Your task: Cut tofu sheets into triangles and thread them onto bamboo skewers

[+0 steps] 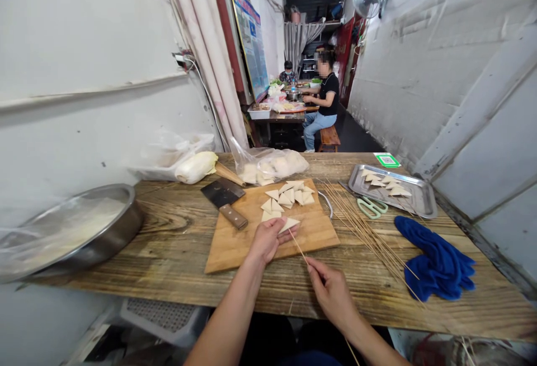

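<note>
My left hand (267, 239) pinches a pale tofu triangle (289, 224) over the wooden cutting board (235, 245). My right hand (331, 290) grips a thin bamboo skewer (298, 247) whose tip reaches the triangle. Several more tofu triangles (287, 195) lie in a heap further back on the board. A cleaver (224, 198) with a wooden handle rests on the board's left corner.
A bundle of skewers (364, 229) lies right of the board, with scissors (371, 207), a steel tray (422, 201) of triangles and a blue cloth (438, 265). A steel basin (104, 231) sits left; plastic bags (268, 164) behind. Other people sit at a far table (285, 114).
</note>
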Motion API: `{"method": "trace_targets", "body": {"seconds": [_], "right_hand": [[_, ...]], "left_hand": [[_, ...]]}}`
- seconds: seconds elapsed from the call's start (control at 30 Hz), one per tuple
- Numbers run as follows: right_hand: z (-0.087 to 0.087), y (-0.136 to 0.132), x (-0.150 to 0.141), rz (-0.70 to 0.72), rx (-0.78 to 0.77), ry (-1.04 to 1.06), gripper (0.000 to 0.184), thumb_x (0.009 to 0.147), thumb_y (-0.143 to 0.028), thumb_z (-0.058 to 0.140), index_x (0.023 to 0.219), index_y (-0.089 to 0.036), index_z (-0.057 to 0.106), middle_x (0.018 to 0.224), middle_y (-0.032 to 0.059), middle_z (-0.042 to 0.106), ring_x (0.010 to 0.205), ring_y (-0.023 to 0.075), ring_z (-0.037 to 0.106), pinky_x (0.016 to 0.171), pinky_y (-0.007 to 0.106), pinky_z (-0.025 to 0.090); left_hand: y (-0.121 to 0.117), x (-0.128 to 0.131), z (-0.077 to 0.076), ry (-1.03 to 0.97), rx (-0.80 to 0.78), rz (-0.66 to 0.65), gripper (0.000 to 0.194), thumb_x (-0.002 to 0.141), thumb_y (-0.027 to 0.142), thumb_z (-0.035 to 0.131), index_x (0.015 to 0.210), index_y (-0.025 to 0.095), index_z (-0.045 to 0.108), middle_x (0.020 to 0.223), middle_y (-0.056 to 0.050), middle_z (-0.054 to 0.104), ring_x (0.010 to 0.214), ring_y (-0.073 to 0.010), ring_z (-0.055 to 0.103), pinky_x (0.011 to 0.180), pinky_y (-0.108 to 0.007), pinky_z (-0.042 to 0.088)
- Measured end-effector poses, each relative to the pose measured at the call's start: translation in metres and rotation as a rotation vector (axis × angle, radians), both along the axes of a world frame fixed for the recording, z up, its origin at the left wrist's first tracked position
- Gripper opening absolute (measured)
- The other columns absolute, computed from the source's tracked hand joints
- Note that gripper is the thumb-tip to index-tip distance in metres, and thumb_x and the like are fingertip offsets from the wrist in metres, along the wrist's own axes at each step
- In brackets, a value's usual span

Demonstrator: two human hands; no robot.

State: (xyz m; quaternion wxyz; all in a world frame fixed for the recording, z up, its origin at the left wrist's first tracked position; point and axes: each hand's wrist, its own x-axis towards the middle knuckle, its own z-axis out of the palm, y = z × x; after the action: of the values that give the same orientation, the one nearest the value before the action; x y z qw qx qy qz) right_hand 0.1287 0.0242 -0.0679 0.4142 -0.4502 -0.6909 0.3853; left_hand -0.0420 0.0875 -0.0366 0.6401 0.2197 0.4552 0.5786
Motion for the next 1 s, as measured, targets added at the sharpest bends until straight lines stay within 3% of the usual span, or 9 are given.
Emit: {"method": "trace_targets", "body": {"seconds": [0.2,0.7,1.0], "right_hand": [[-0.001,0.0,-0.005,-0.01,-0.02,-0.016,0.033,0.087,-0.032,0.043,0.107,-0.018,0.065,0.098,0.009,0.069,0.087,0.0199,0.066,0.081,0.032,0.052],[-0.004,0.001,-0.023,-0.052,0.108,-0.127,0.037,0.09,-0.032,0.036,0.107,-0.015,0.063,0.093,0.0113,0.07,0.081,0.0206,0.067,0.075,0.029,0.052],[0.001,0.005,-0.029,-0.072,0.163,-0.221,0.031,0.091,-0.03,0.031,0.094,-0.016,0.059,0.081,0.0086,0.07,0.07,0.0187,0.066,0.063,0.025,0.049]], "left_hand": [[0.0,-0.001,-0.001,0.0,0.008,-0.022,0.014,0.072,0.021,0.065,0.075,0.008,0.063,0.081,-0.013,0.069,0.077,-0.0221,0.066,0.075,-0.036,0.054],[-0.001,-0.004,-0.004,0.014,0.061,-0.088,0.023,0.068,0.028,0.069,0.076,0.008,0.063,0.082,-0.012,0.068,0.078,-0.0217,0.066,0.076,-0.036,0.053],[-0.002,-0.005,-0.005,0.013,0.067,-0.096,0.024,0.067,0.029,0.071,0.076,0.009,0.063,0.082,-0.011,0.067,0.077,-0.0216,0.066,0.075,-0.037,0.053]]}}
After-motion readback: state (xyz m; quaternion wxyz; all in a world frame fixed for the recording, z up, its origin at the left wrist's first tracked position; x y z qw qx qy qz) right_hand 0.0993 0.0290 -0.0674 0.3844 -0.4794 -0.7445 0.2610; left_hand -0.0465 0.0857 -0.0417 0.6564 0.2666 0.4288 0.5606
